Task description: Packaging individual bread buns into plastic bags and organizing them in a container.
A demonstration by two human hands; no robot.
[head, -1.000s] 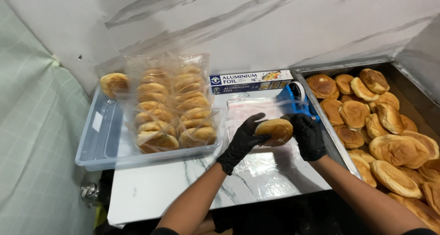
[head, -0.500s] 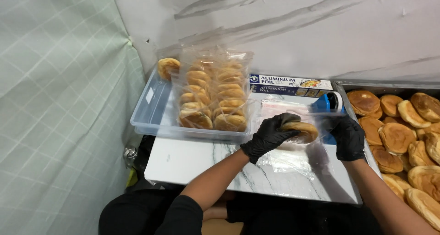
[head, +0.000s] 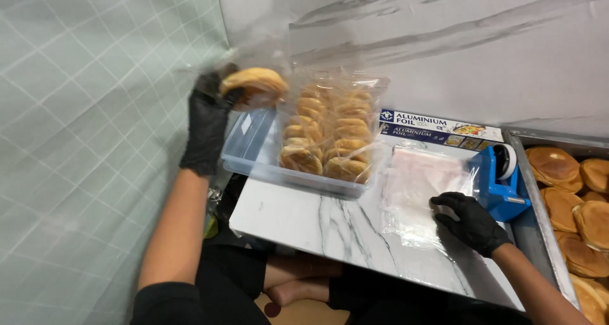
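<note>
Gripping a bagged bun (head: pixel 255 84) at ten o'clock, left hand (head: pixel 206 119) fingers could drop it; right hand (head: pixel 469 220) presses spread fingers on plastic bags (head: pixel 419 185).

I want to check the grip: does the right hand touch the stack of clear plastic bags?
Touching. In the head view the gloved right hand lies flat on the stack of clear plastic bags, fingers on its near edge.
</note>
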